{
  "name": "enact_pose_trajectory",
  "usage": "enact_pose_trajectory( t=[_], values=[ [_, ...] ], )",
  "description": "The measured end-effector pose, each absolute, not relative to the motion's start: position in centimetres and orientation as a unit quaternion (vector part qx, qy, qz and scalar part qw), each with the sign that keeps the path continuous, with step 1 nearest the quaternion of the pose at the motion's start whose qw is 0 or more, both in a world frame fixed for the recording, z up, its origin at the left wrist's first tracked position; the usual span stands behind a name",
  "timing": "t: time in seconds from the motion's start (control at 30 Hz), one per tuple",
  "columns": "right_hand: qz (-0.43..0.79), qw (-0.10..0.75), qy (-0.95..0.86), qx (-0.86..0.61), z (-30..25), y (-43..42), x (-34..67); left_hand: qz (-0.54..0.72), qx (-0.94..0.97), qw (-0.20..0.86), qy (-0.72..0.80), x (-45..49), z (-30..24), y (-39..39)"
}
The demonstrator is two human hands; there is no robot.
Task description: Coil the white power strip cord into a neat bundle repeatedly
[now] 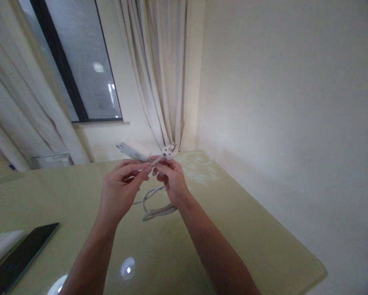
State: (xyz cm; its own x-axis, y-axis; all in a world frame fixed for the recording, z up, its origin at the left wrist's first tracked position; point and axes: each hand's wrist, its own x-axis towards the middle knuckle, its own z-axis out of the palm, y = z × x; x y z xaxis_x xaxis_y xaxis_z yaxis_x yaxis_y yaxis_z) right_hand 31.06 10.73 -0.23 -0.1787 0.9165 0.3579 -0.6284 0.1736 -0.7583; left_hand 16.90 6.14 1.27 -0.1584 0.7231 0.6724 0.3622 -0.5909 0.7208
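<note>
My left hand [120,186] and my right hand [170,180] are raised together over a pale green table [233,229]. The left hand's fingers pinch the white power strip [131,151] near the end where its cord comes out. My right hand is closed on the white plug [168,152] and the cord just behind it. The grey-white cord [154,205] hangs down between my wrists in loose loops that touch the tabletop.
A dark phone or tablet [20,256] lies at the table's near left, beside a white sheet [1,246]. Curtains [159,73] and a window [79,61] stand behind the table. A plain wall [294,123] runs along the right edge.
</note>
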Motion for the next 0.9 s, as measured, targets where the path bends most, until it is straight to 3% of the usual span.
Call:
enact_pose_trajectory(
  t=[0.37,0.6,0.9],
  values=[
    [0.615,0.649,-0.424,-0.146,0.2,10.3,31.0,0.609,0.623,0.273,0.409,16.0,1.2,6.5],
    [0.57,0.699,-0.41,-0.138,0.8,10.0,31.1,0.491,0.68,0.137,0.527,15.4,1.5,6.8],
    [0.617,0.673,-0.377,-0.156,0.4,10.4,31.3,0.603,0.631,0.267,0.409,18.8,1.0,5.6]
  ],
)
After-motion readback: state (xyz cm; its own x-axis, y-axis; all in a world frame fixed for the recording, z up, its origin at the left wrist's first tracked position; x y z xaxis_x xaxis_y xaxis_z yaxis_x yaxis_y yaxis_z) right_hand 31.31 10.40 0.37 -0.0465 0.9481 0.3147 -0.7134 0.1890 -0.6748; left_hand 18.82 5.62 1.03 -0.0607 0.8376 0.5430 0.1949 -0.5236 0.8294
